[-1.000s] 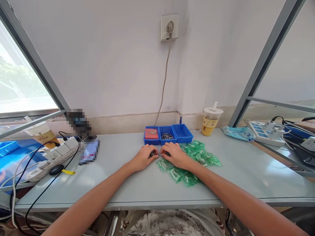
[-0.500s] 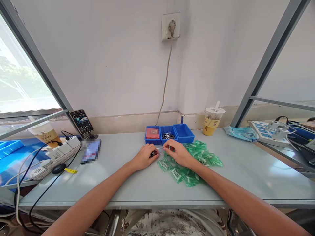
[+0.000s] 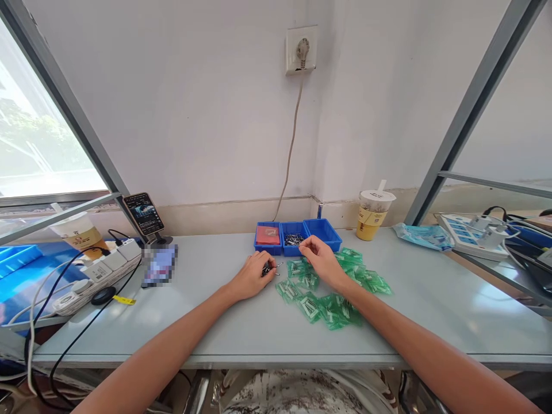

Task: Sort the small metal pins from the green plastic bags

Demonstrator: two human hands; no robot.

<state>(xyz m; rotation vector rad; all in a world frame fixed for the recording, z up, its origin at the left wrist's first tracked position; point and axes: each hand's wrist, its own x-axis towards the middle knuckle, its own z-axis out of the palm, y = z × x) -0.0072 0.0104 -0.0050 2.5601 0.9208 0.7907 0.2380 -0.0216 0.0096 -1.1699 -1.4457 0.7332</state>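
Observation:
My left hand (image 3: 255, 275) rests on the table with its fingers curled round several small dark metal pieces (image 3: 267, 268). One thin piece sticks out past the fingertips; their exact kind is too small to tell. To the right, my right hand (image 3: 321, 261) is raised just in front of the blue bins, thumb and fingers drawn together; whatever is in the pinch does not show. Below it lie green plastic packets (image 3: 332, 310) with pale strips inside. Small metal parts lie in the middle blue bin (image 3: 295, 251), and red packets (image 3: 267, 234) in the left one.
A third blue bin (image 3: 322, 231) stands at the right of the row. Farther right are a drink cup (image 3: 373, 213) and a blue packet (image 3: 422, 236). On the left stand a phone on a stand (image 3: 144, 214), another phone (image 3: 160, 265) and a power strip (image 3: 99, 276) with cables.
My right hand has moved right, away from my left hand, uncovering some green packets. The left hand stays nearly in place, still round the metal pieces.

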